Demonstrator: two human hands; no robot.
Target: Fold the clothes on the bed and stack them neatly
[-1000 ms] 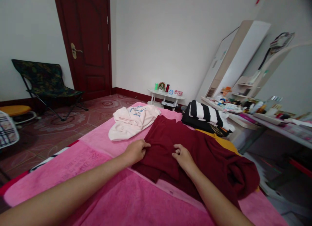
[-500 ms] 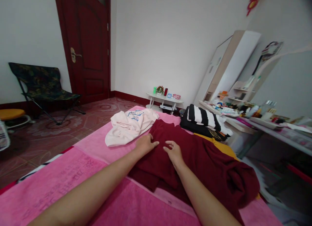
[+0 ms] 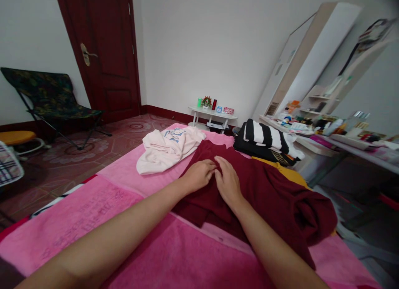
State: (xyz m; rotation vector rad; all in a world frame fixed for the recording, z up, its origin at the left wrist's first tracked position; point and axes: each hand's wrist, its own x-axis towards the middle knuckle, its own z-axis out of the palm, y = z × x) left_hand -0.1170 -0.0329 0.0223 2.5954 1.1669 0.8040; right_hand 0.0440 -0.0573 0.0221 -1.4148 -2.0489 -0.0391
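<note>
A maroon garment (image 3: 258,189), long-sleeved by its look, lies spread across the pink bed cover (image 3: 149,255). My left hand (image 3: 199,175) rests on its upper middle part, fingers curled together and pinching the cloth. Close beside it, almost touching its fingertips, my right hand (image 3: 230,182) lies on the same garment with fingers stretched and the thumb apart. Bunched folds and a rolled sleeve end sit at the garment's right side. To the left of my hands lies a pale pink hooded top (image 3: 165,150) with a blue print, loosely folded.
Folded black-and-white striped clothes (image 3: 264,135) are stacked on black ones at the bed's far right, near a yellow cloth (image 3: 285,172). A cluttered dressing table (image 3: 352,143) stands right. A low white table (image 3: 215,113), folding chair (image 3: 52,98) and door (image 3: 106,56) are beyond.
My hands have come together over the maroon garment; the left moved right and its fingers curled. The view has shifted slightly; the other clothes stay in place.
</note>
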